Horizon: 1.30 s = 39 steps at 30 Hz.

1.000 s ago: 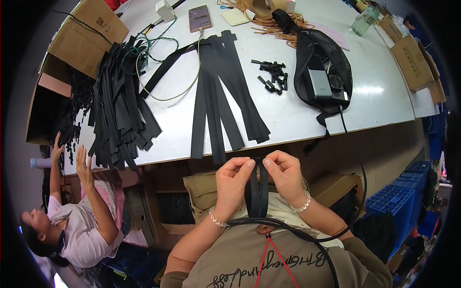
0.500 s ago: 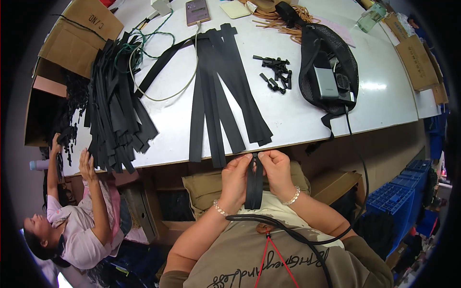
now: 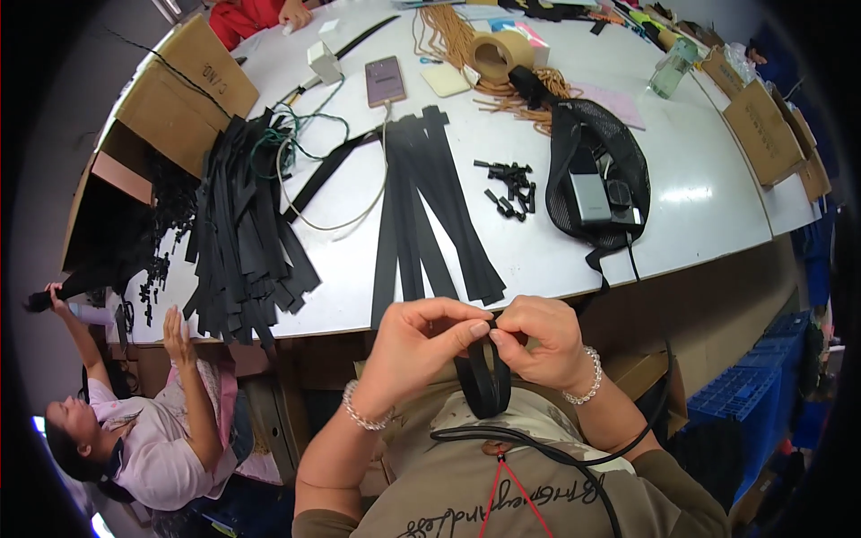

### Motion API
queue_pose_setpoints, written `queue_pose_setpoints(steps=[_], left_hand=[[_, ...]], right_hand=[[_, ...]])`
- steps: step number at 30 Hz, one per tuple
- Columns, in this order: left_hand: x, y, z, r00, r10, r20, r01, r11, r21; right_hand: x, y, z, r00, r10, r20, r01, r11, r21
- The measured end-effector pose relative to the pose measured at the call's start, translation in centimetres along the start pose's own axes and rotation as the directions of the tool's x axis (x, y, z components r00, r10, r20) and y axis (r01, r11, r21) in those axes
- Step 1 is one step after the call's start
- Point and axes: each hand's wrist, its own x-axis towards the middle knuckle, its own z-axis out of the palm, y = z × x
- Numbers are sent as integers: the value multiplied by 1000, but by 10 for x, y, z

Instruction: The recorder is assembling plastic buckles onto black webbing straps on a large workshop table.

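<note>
A black zipper [image 3: 485, 394] hangs in a loop in front of my chest, near the table's front edge. Its upper ends are pinched between the fingertips of my left hand [image 3: 420, 345] and my right hand [image 3: 545, 342], which almost touch. What lies right between the fingertips is hidden. Beyond my hands, several long black zipper strips [image 3: 408, 211] are fanned out on the white table [image 3: 708, 215]. Small black pieces that look like zipper pulls [image 3: 511, 184] lie in a loose group to their right.
A heap of black strips [image 3: 247, 242] and an open cardboard box [image 3: 184, 90] occupy the left. A co-worker [image 3: 148, 430] sits there, holding a black bundle. A phone [image 3: 386, 81], white cable, tape roll [image 3: 500, 58], black mesh bag [image 3: 599, 170] and bottle [image 3: 673, 67] stand farther back.
My hands have come up and closer together, still pinching the zipper, which now hangs as a rounder loop. My view has tipped to show more of the table's far side. The co-worker has pulled out a black bundle.
</note>
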Motion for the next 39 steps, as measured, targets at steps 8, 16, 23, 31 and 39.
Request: queue_pose_setpoints(steps=[8, 16, 23, 31, 39], left_hand=[[5, 55, -13, 999, 22, 49, -32, 978, 206], [13, 46, -24, 996, -58, 65, 41, 972, 230], [22, 42, -25, 993, -71, 93, 65, 995, 71], [18, 41, -28, 995, 4, 98, -7, 999, 33], [3, 45, -25, 972, -99, 214, 116, 991, -67]], right_hand=[[17, -5, 6, 879, 444, 175, -413, 525, 744], [17, 18, 11, 799, 430, 421, -591, 429, 683], [30, 14, 11, 828, 426, 363, -541, 439, 718], [28, 2, 15, 949, 257, 181, -314, 760, 568], [24, -21, 8, 997, -43, 61, 23, 956, 292]])
